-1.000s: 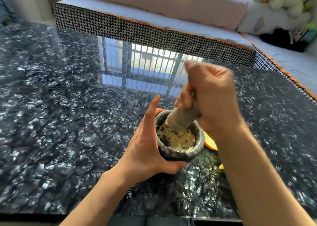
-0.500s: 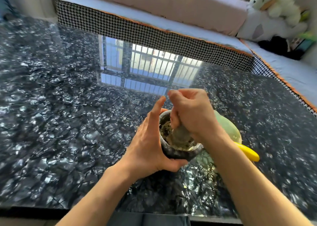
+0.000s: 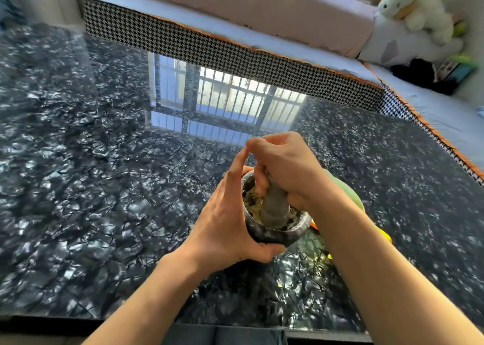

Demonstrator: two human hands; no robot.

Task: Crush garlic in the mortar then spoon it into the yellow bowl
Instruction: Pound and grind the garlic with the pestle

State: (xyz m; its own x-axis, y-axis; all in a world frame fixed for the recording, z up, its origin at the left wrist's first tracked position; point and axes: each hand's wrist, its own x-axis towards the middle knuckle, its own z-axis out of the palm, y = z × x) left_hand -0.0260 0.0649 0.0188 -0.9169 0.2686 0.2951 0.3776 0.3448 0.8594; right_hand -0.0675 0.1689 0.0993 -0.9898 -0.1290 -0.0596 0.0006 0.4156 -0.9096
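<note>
Toward the near edge of the glossy dark surface [image 3: 104, 187], my left hand [image 3: 225, 224] cups the stone mortar [image 3: 277, 233], thumb curled beneath. My right hand [image 3: 285, 169] clamps the pestle [image 3: 273, 208] in pale crushed garlic [image 3: 250, 200]. A hard stroke could tip paste out. Just behind, the yellow bowl [image 3: 348, 192] is mostly hidden; I cannot tell its contents.

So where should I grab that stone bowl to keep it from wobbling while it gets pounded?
Hold the mortar by its round outer wall, coming from the left side. The pestle and the right hand take up the top, so the opening is no place for fingers. The left hand does it well: palm against the wall, thumb hooked under the near curve, fingers kept outside the rim.
</note>
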